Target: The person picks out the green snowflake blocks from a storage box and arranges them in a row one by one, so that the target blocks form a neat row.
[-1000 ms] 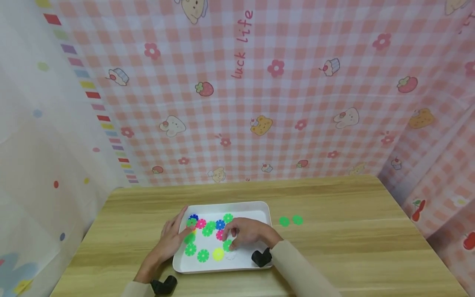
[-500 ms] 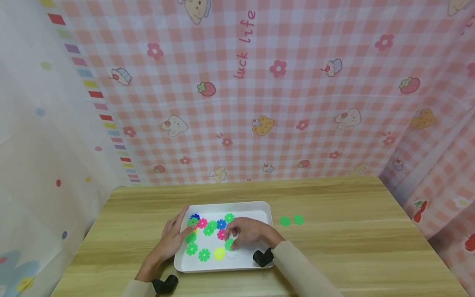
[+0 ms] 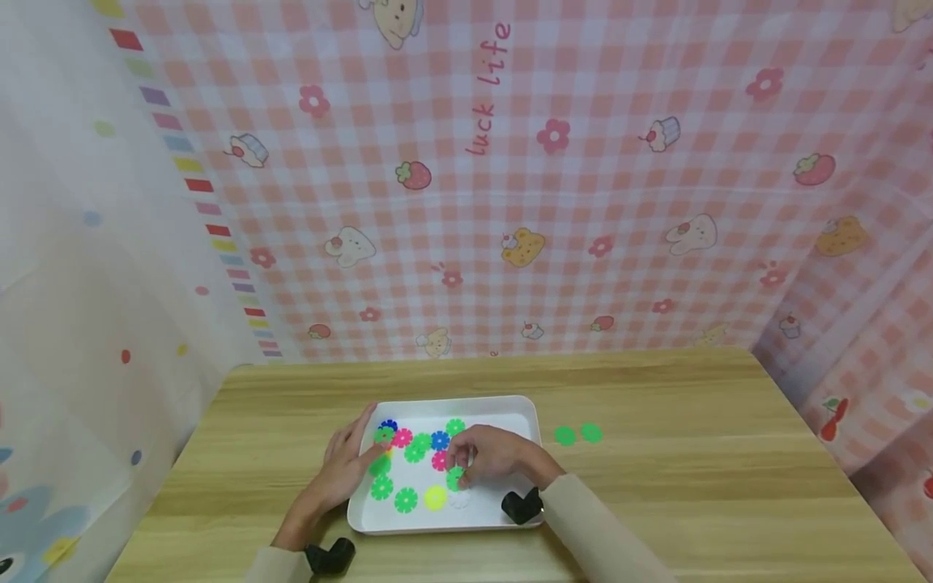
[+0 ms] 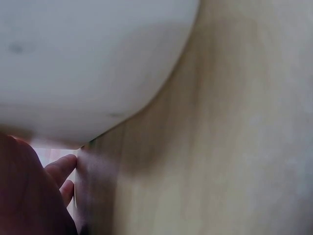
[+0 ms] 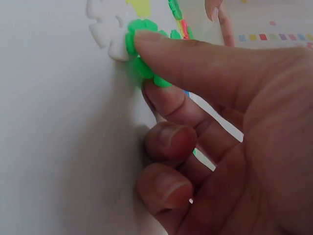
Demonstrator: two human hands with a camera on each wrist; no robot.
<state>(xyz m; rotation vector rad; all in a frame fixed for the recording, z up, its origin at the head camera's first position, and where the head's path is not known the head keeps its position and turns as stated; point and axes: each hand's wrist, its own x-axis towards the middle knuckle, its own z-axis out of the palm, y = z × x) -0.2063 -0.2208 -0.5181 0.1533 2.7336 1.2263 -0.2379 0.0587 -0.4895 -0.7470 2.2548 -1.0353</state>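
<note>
In the head view, a white tray (image 3: pixel 503 409) on the table holds several notched plastic discs, the flower-like linking kind. My right hand (image 3: pixel 490 452) is over its right half and pinches a green notched disc (image 5: pixel 139 34) between thumb and index finger, close above the tray floor. A white disc (image 5: pixel 105 29) lies just beside it, and a yellow disc (image 3: pixel 435 498) is nearby. My left hand (image 3: pixel 346 468) rests at the tray's left side, fingers straight along the outer wall. Its thumb reaches over the rim, overlapping a green disc (image 3: pixel 384 436) in this view.
Two green discs (image 3: pixel 578 435) lie on the wooden table (image 3: pixel 678 486) right of the tray. Pink (image 3: pixel 402 438), blue (image 3: pixel 440 440) and more green discs are spread inside the tray. A checked curtain (image 3: pixel 554 194) hangs behind the table. Each wrist wears a black camera (image 3: pixel 522 506).
The head view has shifted slightly. My right thumb and fingers have drawn closer together on the green disc. My left hand stays in place against the tray.
</note>
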